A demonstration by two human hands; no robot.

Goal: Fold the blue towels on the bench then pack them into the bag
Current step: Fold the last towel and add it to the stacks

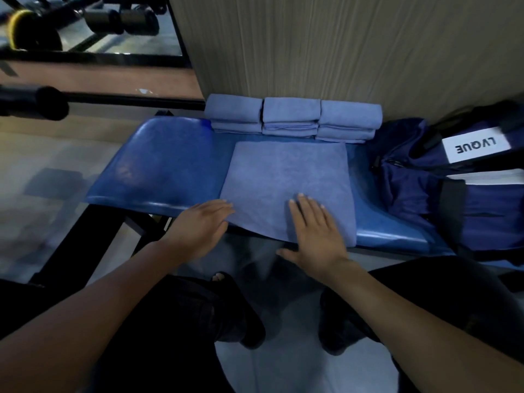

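A blue towel (pixel 286 177) lies spread flat on the blue padded bench (pixel 158 171), its near edge hanging slightly over the front. My left hand (pixel 201 225) rests flat at the towel's near left corner, fingers straight. My right hand (pixel 314 231) presses flat on the towel's near right part. Behind it, against the wall, stand three stacks of folded blue towels (pixel 292 117). A dark blue bag (pixel 431 177) with a white label sits on the bench's right end.
A wood-grain wall panel (pixel 340 52) rises behind the bench. A black bar (pixel 34 102) and weights (pixel 119 21) are at the upper left. My legs and shoes (pixel 241 321) stand on the grey floor below the bench's front edge.
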